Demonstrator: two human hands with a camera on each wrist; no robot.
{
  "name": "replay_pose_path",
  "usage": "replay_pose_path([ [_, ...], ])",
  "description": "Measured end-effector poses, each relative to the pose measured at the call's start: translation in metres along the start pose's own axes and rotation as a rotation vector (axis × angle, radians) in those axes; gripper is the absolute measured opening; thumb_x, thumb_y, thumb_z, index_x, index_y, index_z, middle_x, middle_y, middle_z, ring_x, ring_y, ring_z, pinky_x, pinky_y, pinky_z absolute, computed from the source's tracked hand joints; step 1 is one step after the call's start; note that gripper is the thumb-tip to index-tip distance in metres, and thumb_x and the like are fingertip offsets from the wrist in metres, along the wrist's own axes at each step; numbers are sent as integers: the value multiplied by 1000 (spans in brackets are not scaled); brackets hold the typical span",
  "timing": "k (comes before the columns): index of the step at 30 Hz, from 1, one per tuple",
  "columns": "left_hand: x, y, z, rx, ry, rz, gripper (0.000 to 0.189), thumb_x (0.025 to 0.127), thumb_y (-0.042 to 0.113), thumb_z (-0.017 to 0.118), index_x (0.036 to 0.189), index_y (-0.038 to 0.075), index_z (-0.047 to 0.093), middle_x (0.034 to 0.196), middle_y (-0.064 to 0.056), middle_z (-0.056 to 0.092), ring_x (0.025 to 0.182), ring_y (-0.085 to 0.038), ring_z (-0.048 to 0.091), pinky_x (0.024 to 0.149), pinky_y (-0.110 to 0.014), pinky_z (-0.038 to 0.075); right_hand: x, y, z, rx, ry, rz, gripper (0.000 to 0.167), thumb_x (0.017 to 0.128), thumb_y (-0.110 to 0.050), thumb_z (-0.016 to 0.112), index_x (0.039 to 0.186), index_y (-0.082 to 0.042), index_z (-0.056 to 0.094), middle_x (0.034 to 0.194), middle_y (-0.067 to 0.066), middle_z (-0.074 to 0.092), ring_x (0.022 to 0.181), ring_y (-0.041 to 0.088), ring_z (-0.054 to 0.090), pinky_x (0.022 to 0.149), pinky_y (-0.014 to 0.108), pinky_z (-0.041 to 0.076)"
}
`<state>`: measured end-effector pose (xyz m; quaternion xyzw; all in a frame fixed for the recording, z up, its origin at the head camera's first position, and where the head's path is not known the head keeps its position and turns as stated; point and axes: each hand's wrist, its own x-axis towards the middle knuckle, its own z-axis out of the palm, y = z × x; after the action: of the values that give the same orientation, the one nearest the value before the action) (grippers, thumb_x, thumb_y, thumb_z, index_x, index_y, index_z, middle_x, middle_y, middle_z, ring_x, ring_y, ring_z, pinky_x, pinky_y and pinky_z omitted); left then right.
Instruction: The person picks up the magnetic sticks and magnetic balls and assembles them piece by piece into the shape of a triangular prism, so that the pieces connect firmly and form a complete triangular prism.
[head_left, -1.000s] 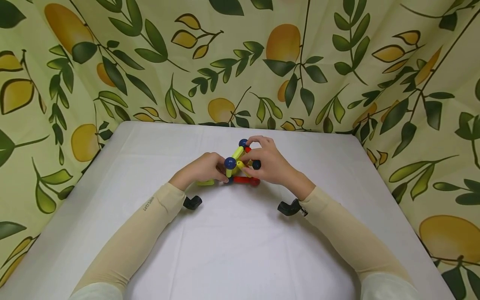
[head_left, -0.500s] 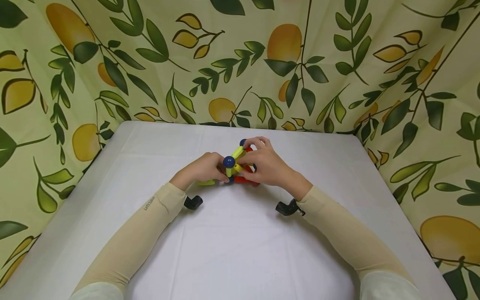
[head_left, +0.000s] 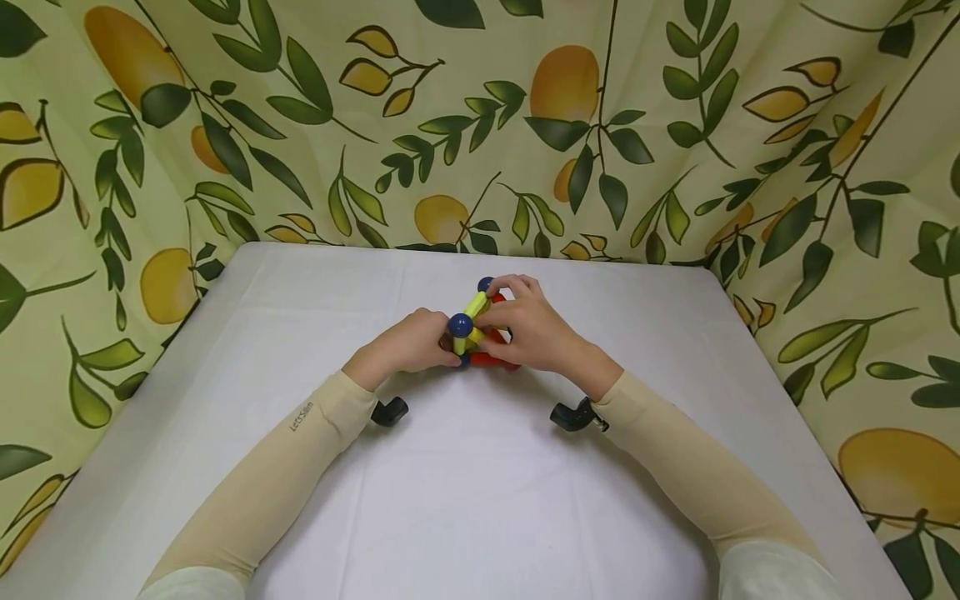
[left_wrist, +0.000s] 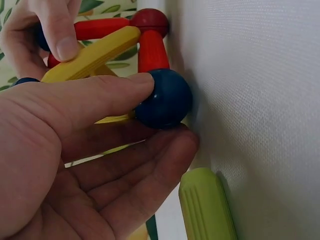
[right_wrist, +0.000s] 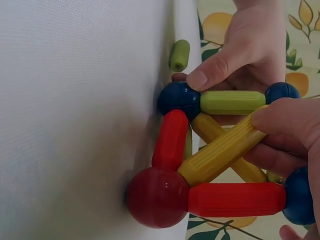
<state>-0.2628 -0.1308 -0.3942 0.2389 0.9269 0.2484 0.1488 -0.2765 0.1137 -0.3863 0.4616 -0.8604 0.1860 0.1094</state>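
Note:
A magnetic building-toy frame of coloured rods and balls stands on the white table between the hands. My left hand [head_left: 412, 340] pinches a blue ball [left_wrist: 167, 102] at its lower corner, thumb on one side and fingers on the other. With thumb and fingers my right hand [head_left: 536, 329] holds a yellow rod [right_wrist: 225, 145], which slants from the red ball [right_wrist: 157, 197] across the frame's side. Red rods [right_wrist: 237, 200] run from that red ball to blue balls. A yellow-green rod [right_wrist: 232, 102] joins two blue balls near my left hand. The right hand hides part of the frame in the head view.
A loose yellow-green rod [left_wrist: 207, 205] lies on the white table [head_left: 480, 500] beside the left hand. Black wrist-camera parts [head_left: 573, 415] jut out below both wrists. Behind the table's far edge hangs a fruit-patterned curtain [head_left: 450, 125].
The right hand has shifted slightly left and now covers more of the frame's right side. The left hand has turned a little, hiding the loose yellow-green rod from the head view.

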Motion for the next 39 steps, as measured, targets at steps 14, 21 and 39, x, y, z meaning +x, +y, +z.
replay_pose_path([
  [14,0,6,2,3,-9,-28,26,94,17,87,105,-1,74,86,-4,73,76,-21,64,73,-34,56,-41,25,-11,304,361,164,22,96,-13,73,116,-5,70,113,7,72,107,25,63,97,43,54],
  [21,-5,-6,-16,28,-77,24,28,93,16,85,116,1,78,98,-2,75,92,-21,69,88,-39,58,-68,48,-6,559,150,391,21,96,-1,63,117,-1,68,106,18,71,93,26,68,93,38,56],
  [39,-28,-36,-40,58,-185,-23,15,87,10,88,96,11,77,87,-2,68,83,-21,60,79,-38,50,-69,55,11,670,-170,419,27,95,-17,86,119,-8,78,111,7,76,98,28,71,89,39,59],
])
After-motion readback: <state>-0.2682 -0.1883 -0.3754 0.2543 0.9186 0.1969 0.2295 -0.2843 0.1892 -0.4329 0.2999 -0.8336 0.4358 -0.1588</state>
